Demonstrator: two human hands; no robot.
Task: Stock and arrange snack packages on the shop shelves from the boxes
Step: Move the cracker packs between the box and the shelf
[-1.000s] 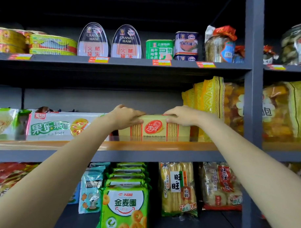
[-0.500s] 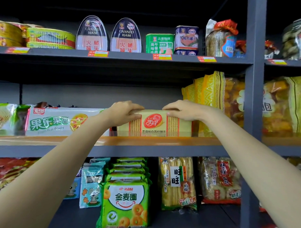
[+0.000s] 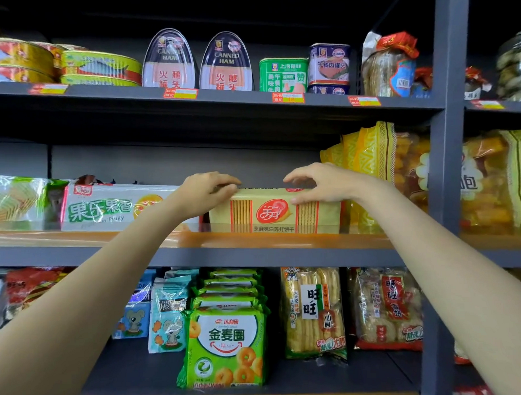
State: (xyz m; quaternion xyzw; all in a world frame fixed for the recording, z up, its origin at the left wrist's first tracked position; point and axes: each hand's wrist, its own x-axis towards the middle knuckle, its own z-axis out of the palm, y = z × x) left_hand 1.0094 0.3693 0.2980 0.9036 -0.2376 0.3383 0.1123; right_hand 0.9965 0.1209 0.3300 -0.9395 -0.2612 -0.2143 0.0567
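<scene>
A yellow cracker package [image 3: 274,213] with a red round logo stands lengthwise on the middle shelf [image 3: 255,242], front face toward me. My left hand [image 3: 204,193] holds its top left corner, fingers curled over the top edge and thumb on the front. My right hand [image 3: 322,183] is at the top right corner, with its fingers arched over the top edge and its thumb pressed on the front face. The package's back and its far ends are hidden.
A white-green biscuit pack [image 3: 112,207] lies just left of the crackers, and big yellow snack bags [image 3: 379,169] stand close on the right. Canned ham tins [image 3: 197,62] fill the shelf above. Green ring-biscuit packs [image 3: 226,343] and rice crackers [image 3: 313,310] sit below. A grey upright post [image 3: 447,161] stands right.
The cracker package stays on the middle shelf. My right hand's fingers have lifted into an arch over the top edge. My left hand has barely shifted.
</scene>
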